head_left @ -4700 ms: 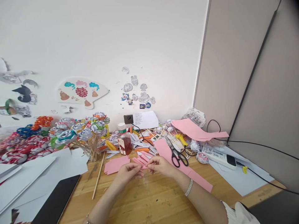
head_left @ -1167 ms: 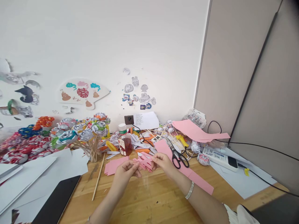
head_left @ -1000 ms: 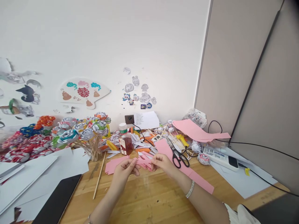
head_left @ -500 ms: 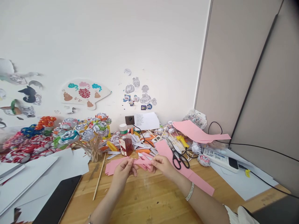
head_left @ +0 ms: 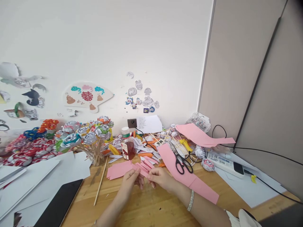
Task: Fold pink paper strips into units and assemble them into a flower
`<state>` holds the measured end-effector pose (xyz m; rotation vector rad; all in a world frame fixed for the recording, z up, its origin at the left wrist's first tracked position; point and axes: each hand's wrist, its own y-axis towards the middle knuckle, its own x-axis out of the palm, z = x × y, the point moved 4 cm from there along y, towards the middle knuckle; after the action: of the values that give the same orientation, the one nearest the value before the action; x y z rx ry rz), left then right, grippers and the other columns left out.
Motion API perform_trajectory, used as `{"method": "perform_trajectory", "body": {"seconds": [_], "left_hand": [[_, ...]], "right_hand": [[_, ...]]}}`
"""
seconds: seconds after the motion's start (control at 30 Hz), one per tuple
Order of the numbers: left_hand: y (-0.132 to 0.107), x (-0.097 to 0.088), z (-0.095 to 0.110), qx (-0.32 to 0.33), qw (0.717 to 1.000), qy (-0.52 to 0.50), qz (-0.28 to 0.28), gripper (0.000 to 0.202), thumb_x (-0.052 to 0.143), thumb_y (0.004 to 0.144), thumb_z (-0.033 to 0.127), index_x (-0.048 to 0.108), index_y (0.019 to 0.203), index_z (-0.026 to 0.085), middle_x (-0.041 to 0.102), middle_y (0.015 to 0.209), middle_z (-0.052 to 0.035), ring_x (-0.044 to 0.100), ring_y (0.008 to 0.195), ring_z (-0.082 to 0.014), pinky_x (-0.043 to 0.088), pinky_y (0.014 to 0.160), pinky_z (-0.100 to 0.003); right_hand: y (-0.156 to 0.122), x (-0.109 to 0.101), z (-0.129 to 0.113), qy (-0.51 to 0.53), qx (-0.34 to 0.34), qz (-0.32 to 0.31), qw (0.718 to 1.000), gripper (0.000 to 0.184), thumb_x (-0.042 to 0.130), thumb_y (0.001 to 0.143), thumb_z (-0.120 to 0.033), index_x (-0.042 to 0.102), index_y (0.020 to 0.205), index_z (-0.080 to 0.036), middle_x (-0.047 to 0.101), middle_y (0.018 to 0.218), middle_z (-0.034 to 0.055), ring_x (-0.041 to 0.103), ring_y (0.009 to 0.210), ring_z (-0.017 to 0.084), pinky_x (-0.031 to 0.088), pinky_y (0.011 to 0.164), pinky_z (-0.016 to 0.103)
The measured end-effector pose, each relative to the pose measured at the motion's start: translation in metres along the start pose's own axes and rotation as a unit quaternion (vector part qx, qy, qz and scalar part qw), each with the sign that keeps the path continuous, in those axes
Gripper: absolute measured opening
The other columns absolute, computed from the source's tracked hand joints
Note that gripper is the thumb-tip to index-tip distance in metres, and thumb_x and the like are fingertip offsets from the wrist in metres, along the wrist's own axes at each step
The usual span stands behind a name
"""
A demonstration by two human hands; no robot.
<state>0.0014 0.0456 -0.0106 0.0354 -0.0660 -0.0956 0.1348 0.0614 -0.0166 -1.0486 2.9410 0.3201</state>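
Between my two hands is a pink paper strip (head_left: 143, 172), pinched at its left end by my left hand (head_left: 132, 180) and at its right end by my right hand (head_left: 159, 178). The fingers of both hands are closed, and their tips partly cover the strip. Just behind them lies a small pile of folded pink paper strips (head_left: 147, 162). Flat pink paper pieces (head_left: 119, 170) rest on the table to the left of the pile. Black-handled scissors (head_left: 181, 164) lie on a long pink sheet (head_left: 201, 185) beyond my right wrist.
A bottle of reddish liquid (head_left: 128, 146) stands behind my hands among paper scraps. Paper flowers on sticks (head_left: 91, 135) fill the back left. A wooden stick (head_left: 100, 183), a black tablet-like slab (head_left: 60, 201) and white sheets (head_left: 28, 179) lie left. A power strip (head_left: 224, 164) is at right.
Both hands have moved slightly down and closer together. The pink strip, held nearly level and stretched before, now slants down to the right with a shorter length showing between the fingers.
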Motion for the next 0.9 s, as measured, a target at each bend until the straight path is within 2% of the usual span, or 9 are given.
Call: {"method": "perform_trajectory", "body": {"seconds": [0.23, 0.33, 0.4, 0.5, 0.6, 0.67, 0.77, 0.83, 0.9], "left_hand": [[0.002, -0.004, -0.004, -0.003, 0.998, 0.03, 0.047, 0.053, 0.045, 0.067, 0.062, 0.051, 0.044, 0.015, 0.045, 0.026, 0.0022, 0.039, 0.024, -0.0079, 0.026, 0.033, -0.019], [0.006, -0.007, -0.005, -0.013, 0.999, 0.029, 0.042, 0.054, 0.043, 0.066, 0.065, 0.051, 0.045, 0.016, 0.045, 0.026, 0.0025, 0.038, 0.024, -0.0079, 0.026, 0.032, -0.019], [0.009, -0.013, -0.003, -0.024, 0.998, 0.002, 0.053, 0.056, 0.04, 0.061, 0.071, 0.049, 0.044, 0.018, 0.044, 0.027, 0.0031, 0.037, 0.025, -0.0088, 0.028, 0.031, -0.021], [0.009, -0.027, 0.007, 0.009, 0.993, -0.019, 0.119, 0.052, 0.042, 0.062, 0.068, 0.048, 0.048, 0.018, 0.045, 0.031, 0.0043, 0.038, 0.028, -0.0092, 0.03, 0.033, -0.021], [0.006, -0.037, 0.02, 0.049, 0.982, 0.071, 0.167, 0.04, 0.047, 0.067, 0.056, 0.049, 0.053, 0.018, 0.047, 0.037, 0.0043, 0.044, 0.034, -0.0111, 0.034, 0.038, -0.022], [0.005, -0.042, 0.027, 0.077, 0.96, 0.202, 0.179, 0.034, 0.047, 0.069, 0.049, 0.052, 0.056, 0.018, 0.053, 0.043, 0.0022, 0.051, 0.042, -0.0143, 0.039, 0.044, -0.024], [0.007, -0.053, 0.029, 0.08, 0.88, 0.433, 0.177, 0.022, 0.048, 0.069, 0.033, 0.061, 0.078, 0.019, 0.068, 0.076, -0.0058, 0.062, 0.074, -0.022, 0.045, 0.066, -0.029], [0.01, -0.061, 0.023, 0.074, 0.823, 0.544, 0.144, 0.029, 0.049, 0.066, 0.025, 0.062, 0.091, 0.017, 0.066, 0.102, -0.011, 0.057, 0.098, -0.0255, 0.041, 0.082, -0.031], [0.012, -0.068, 0.014, 0.04, 0.785, 0.608, 0.115, 0.036, 0.051, 0.064, 0.023, 0.061, 0.097, 0.014, 0.062, 0.111, -0.0143, 0.054, 0.104, -0.0271, 0.039, 0.087, -0.033]], "right_hand": [[0.0, 0.003, 0.003, -0.043, 0.018, 0.011, 0.999, 0.036, 0.053, 0.075, -0.047, 0.049, 0.059, -0.015, 0.045, 0.047, -0.0053, 0.041, 0.042, 0.006, 0.031, 0.043, 0.018], [0.001, -0.002, 0.003, -0.069, 0.005, 0.03, 0.997, 0.032, 0.051, 0.077, -0.042, 0.049, 0.059, -0.016, 0.045, 0.048, -0.0051, 0.04, 0.042, 0.007, 0.03, 0.042, 0.018], [0.002, -0.011, 0.001, -0.111, -0.012, 0.067, 0.991, 0.03, 0.049, 0.078, -0.038, 0.05, 0.058, -0.016, 0.046, 0.05, -0.0041, 0.041, 0.045, 0.008, 0.03, 0.044, 0.019], [0.002, -0.029, -0.004, -0.236, -0.032, 0.158, 0.958, 0.031, 0.044, 0.081, -0.034, 0.052, 0.057, -0.016, 0.051, 0.055, -0.0011, 0.045, 0.052, 0.011, 0.031, 0.049, 0.021], [0.001, -0.04, -0.007, -0.386, -0.006, 0.21, 0.898, 0.033, 0.039, 0.084, -0.032, 0.056, 0.061, -0.016, 0.057, 0.06, 0.002, 0.048, 0.057, 0.013, 0.028, 0.052, 0.022], [0.001, -0.04, -0.005, -0.457, 0.023, 0.198, 0.867, 0.03, 0.039, 0.084, -0.029, 0.059, 0.066, -0.016, 0.061, 0.066, 0.0036, 0.051, 0.06, 0.014, 0.027, 0.053, 0.023], [0.0, -0.036, -0.003, -0.513, 0.054, 0.163, 0.841, 0.024, 0.041, 0.083, -0.024, 0.062, 0.075, -0.017, 0.064, 0.074, 0.0044, 0.054, 0.065, 0.014, 0.027, 0.055, 0.022], [0.0, -0.035, -0.002, -0.523, 0.063, 0.154, 0.836, 0.022, 0.041, 0.083, -0.023, 0.062, 0.08, -0.018, 0.065, 0.078, 0.0044, 0.055, 0.069, 0.013, 0.027, 0.057, 0.021], [0.0, -0.035, -0.002, -0.523, 0.062, 0.152, 0.837, 0.022, 0.041, 0.083, -0.022, 0.063, 0.083, -0.018, 0.065, 0.081, 0.0043, 0.055, 0.071, 0.013, 0.028, 0.057, 0.021]]}}
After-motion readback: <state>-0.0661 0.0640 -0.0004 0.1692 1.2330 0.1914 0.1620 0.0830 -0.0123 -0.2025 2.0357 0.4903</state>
